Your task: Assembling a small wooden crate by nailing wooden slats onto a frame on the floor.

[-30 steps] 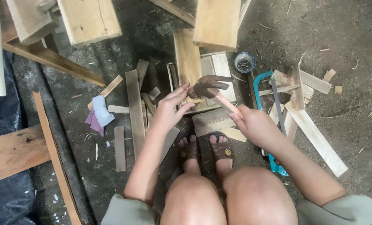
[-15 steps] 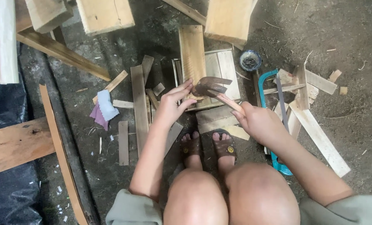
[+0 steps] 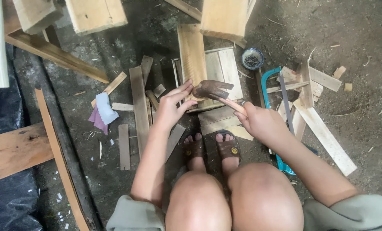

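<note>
I squat over scraps of wood on a dirt floor. My right hand [image 3: 259, 122] grips the wooden handle of a claw hammer [image 3: 212, 90], whose rusty head hangs over a light wooden board [image 3: 191, 55]. My left hand [image 3: 173, 105] rests with fingers spread at the near end of that board, fingertips just beside the hammer head, seemingly steadying something small that I cannot make out. A flat panel of pale slats [image 3: 223, 68] lies under and to the right of the board. My sandalled feet [image 3: 212, 147] sit just below.
A blue-framed hacksaw [image 3: 270, 92] lies to the right among pale offcuts [image 3: 323, 137]. A small round tin of nails [image 3: 252, 58] sits near the panel. Thin slats [image 3: 138, 102], purple and white cloth or paper [image 3: 102, 112], long planks [image 3: 54, 53] and black sheeting [image 3: 7, 201] lie left.
The view has shifted slightly. The hammer head has stayed close to my left fingertips over the board, with only small movement of both hands.
</note>
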